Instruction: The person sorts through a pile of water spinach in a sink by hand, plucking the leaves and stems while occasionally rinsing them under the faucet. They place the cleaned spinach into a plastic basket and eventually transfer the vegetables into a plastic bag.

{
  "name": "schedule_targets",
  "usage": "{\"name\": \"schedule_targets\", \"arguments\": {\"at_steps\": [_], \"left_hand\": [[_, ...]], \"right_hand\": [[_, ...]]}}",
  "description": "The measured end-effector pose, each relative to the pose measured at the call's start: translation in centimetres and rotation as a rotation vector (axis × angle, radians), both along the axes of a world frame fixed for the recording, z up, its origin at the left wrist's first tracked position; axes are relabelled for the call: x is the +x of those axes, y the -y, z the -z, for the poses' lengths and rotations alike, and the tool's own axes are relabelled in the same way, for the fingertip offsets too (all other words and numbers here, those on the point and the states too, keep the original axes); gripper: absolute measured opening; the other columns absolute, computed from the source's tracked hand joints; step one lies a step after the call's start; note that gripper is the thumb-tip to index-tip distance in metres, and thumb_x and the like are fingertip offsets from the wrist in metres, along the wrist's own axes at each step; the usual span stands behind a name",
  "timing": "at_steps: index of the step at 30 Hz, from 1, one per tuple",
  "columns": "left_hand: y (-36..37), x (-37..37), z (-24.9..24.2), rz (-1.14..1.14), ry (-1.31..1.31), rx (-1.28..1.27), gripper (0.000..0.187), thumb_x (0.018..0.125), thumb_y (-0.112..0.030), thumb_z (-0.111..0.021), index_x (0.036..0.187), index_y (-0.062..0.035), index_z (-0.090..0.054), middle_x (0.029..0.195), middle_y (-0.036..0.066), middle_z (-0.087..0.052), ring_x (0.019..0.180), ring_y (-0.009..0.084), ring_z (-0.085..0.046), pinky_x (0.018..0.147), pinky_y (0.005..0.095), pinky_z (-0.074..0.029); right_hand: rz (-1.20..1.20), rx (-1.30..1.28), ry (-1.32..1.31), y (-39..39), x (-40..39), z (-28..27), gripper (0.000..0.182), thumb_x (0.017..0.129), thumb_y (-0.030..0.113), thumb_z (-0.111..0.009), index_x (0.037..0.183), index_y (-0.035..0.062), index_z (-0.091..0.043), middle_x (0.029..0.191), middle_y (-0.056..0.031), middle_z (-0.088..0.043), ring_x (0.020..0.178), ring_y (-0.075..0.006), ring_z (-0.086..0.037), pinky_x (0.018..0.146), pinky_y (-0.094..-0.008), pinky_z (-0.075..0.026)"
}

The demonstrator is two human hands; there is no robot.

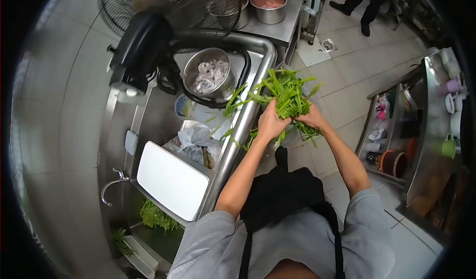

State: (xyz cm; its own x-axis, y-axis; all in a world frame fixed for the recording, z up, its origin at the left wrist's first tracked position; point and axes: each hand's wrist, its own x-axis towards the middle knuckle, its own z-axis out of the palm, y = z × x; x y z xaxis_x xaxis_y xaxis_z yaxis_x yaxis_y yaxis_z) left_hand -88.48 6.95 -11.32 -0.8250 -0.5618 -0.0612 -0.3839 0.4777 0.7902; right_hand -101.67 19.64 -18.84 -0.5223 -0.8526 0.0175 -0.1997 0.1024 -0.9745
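Observation:
A bunch of long green leafy vegetable stems point(286, 91) is gripped in both my hands, held up in front of my apron to the right of the sink's edge. My left hand point(271, 123) is wrapped round the stems from the near left side. On the right side of the same bunch, my right hand point(311, 118) is closed, its fingers partly hidden by the greens. Loose stems hang below my hands and others stick out leftward over the metal rim point(238, 135). A metal pot point(230, 83) with pale sliced pieces stands just left of the bunch.
A black fan point(148, 46) stands at the upper left over the sink. A white board point(172, 180) lies across the sink, near a faucet point(115, 182); more greens point(156, 214) lie below. Steel shelves point(416, 130) stand at right. Another person's legs point(369, 1) show at the back.

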Motion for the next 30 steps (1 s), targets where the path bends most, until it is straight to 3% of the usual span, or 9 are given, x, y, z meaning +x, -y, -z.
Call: {"name": "schedule_targets", "arguments": {"at_steps": [6, 8, 10, 17, 18, 21, 25, 29, 30], "left_hand": [[0.7, -2.9, 6.3, -0.142, 0.108, -0.131, 0.073, 0.059, -0.017, -0.073, 0.12, -0.0009, -0.036, 0.107, 0.021, -0.053, 0.098, 0.0372, -0.052, 0.079, 0.0421, -0.044], [0.8, -3.8, 8.2, -0.141, 0.134, -0.209, 0.074, 0.059, -0.017, -0.074, 0.12, 0.0001, -0.036, 0.107, 0.021, -0.052, 0.098, 0.0374, -0.052, 0.079, 0.0422, -0.044], [1.2, -5.0, 9.7, -0.144, 0.16, -0.276, 0.074, 0.058, -0.016, -0.075, 0.119, 0.0012, -0.036, 0.106, 0.021, -0.052, 0.097, 0.0382, -0.051, 0.079, 0.0417, -0.044], [2.1, -8.4, 13.2, -0.101, 0.138, -0.321, 0.056, 0.06, -0.013, -0.071, 0.107, -0.0003, -0.042, 0.095, 0.02, -0.054, 0.088, 0.037, -0.052, 0.073, 0.0429, -0.045], [2.2, -8.7, 13.7, -0.129, 0.176, -0.326, 0.051, 0.06, -0.013, -0.07, 0.101, -0.0002, -0.043, 0.093, 0.018, -0.054, 0.089, 0.0368, -0.053, 0.075, 0.0422, -0.045], [2.6, -9.5, 15.1, -0.115, 0.175, -0.384, 0.049, 0.062, -0.013, -0.069, 0.101, -0.0005, -0.043, 0.093, 0.018, -0.054, 0.089, 0.0372, -0.053, 0.074, 0.0436, -0.045], [2.7, -11.1, 18.0, -0.128, 0.199, -0.446, 0.045, 0.064, -0.016, -0.067, 0.099, -0.0014, -0.043, 0.092, 0.019, -0.054, 0.088, 0.0387, -0.053, 0.072, 0.0452, -0.044], [3.0, -11.6, 25.4, 0.035, 0.461, -0.583, 0.078, 0.06, -0.029, -0.074, 0.123, -0.0036, -0.037, 0.115, 0.019, -0.05, 0.105, 0.0379, -0.049, 0.086, 0.0404, -0.042], [2.5, -12.5, 23.5, 0.11, 0.704, -0.494, 0.094, 0.058, -0.035, -0.076, 0.133, -0.0064, -0.027, 0.126, 0.018, -0.043, 0.115, 0.0343, -0.043, 0.095, 0.037, -0.035]], "right_hand": [[0.025, 0.044, 0.016, 4.0, -2.8, 6.7, 0.068, 0.06, 0.025, -0.074, 0.118, 0.0052, -0.045, 0.106, -0.0164, -0.056, 0.096, -0.031, -0.055, 0.083, -0.035, -0.042], [0.05, 0.026, -0.128, 5.2, -4.1, 11.7, 0.068, 0.06, 0.025, -0.074, 0.118, 0.0047, -0.045, 0.105, -0.0179, -0.056, 0.095, -0.033, -0.055, 0.082, -0.0368, -0.042], [0.015, 0.018, -0.147, 5.7, -5.3, 12.5, 0.067, 0.059, 0.025, -0.075, 0.116, 0.0029, -0.045, 0.103, -0.0211, -0.055, 0.094, -0.0375, -0.053, 0.079, -0.0397, -0.043], [0.043, 0.049, -0.456, 7.0, -8.5, 17.9, 0.073, 0.061, 0.03, -0.073, 0.12, 0.0033, -0.041, 0.111, -0.0184, -0.051, 0.106, -0.0348, -0.046, 0.089, -0.0417, -0.036], [-0.013, 0.088, -0.348, 7.2, -8.9, 18.8, 0.062, 0.065, 0.023, -0.067, 0.118, 0.0011, -0.043, 0.117, -0.0185, -0.047, 0.112, -0.0338, -0.042, 0.096, -0.041, -0.031], [0.015, 0.069, -0.426, 8.0, -9.4, 21.4, 0.074, 0.062, 0.032, -0.072, 0.122, 0.0031, -0.039, 0.121, -0.0172, -0.045, 0.115, -0.0336, -0.04, 0.097, -0.0424, -0.03], [0.059, 0.18, -0.475, 8.1, -10.8, 23.5, 0.081, 0.058, 0.03, -0.075, 0.124, 0.0036, -0.036, 0.128, -0.0167, -0.037, 0.122, -0.0329, -0.032, 0.098, -0.0426, -0.031], [0.116, 0.56, -0.373, 6.9, -12.7, 25.2, 0.078, 0.057, 0.023, -0.073, 0.124, 0.007, -0.037, 0.128, -0.0166, -0.037, 0.119, -0.0335, -0.035, 0.095, -0.0434, -0.034], [0.111, 0.616, -0.392, 6.6, -13.3, 27.7, 0.076, 0.058, 0.021, -0.072, 0.124, 0.0079, -0.037, 0.128, -0.0165, -0.036, 0.118, -0.033, -0.037, 0.094, -0.0428, -0.035]]}}
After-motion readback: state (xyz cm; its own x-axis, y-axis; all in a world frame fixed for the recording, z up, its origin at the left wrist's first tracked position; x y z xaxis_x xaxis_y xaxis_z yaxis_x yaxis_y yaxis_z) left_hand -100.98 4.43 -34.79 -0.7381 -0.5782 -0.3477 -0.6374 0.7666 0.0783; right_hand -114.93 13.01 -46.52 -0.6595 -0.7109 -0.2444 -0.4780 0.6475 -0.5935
